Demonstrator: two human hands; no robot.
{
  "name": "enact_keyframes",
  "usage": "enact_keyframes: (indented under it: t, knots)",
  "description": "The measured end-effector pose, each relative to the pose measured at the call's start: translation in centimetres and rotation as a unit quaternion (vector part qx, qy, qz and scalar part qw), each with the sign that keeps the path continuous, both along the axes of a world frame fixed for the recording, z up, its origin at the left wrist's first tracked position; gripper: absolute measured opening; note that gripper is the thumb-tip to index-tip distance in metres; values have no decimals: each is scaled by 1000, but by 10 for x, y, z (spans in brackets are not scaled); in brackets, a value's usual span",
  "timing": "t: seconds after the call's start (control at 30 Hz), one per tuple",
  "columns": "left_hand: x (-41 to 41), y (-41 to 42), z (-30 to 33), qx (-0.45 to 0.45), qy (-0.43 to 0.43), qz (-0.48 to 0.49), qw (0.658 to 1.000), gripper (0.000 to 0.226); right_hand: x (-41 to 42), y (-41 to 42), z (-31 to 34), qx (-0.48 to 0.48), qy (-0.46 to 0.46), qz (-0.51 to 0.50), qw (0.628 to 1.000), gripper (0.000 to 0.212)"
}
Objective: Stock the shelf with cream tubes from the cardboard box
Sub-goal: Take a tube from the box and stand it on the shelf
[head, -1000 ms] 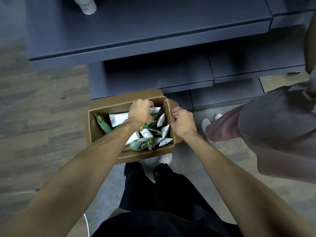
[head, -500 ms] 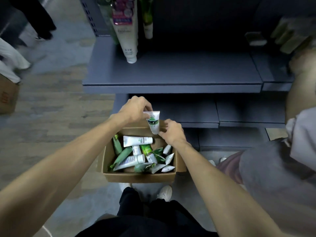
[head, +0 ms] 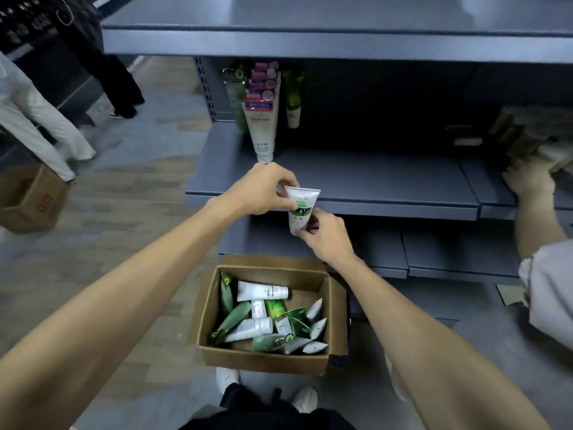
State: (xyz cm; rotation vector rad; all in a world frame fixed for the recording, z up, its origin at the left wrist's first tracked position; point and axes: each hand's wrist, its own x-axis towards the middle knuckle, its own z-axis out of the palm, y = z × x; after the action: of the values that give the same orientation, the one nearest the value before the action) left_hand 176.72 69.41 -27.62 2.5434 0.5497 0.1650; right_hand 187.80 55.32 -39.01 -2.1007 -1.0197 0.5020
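Note:
A white cream tube (head: 300,207) with a green label hangs cap-down in front of the grey shelf (head: 366,184). My left hand (head: 263,190) pinches its flat upper end. My right hand (head: 325,235) grips its lower cap end from below. Underneath, on the floor, stands the open cardboard box (head: 217,315) with several white and green tubes (head: 263,318) lying loose inside. At the shelf's back left stand a tall white tube with a pink label (head: 262,119) and two green tubes (head: 293,97).
Another person's arm (head: 533,206) reaches onto the shelf at the right, among packages (head: 533,131). Two people's legs (head: 40,119) stand in the aisle at left near a second cardboard box (head: 28,197). Lower shelf tiers (head: 434,252) jut out behind my box.
My left hand lifted one tube out of the box up to shelf height. My right hand left the box edge and took the tube's lower end. My view tilted upward.

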Motion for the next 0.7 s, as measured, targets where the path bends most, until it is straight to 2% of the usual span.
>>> enact_keyframes:
  t: [0.13,0.27,0.5,0.7]
  knots:
    - [-5,5,0,-62,-75,52,994,23,4,10,23,6,-25,23,999,32]
    - [-10,11,6,-91,-113,72,987,24,0,21,34,21,-9,30,999,33]
    - [-18,35,14,-80,-128,88,985,27,-5,44,48,24,-11,41,999,36]
    - [-11,48,12,-83,-144,109,980,26,-3,48,55,63,16,-9,998,35]
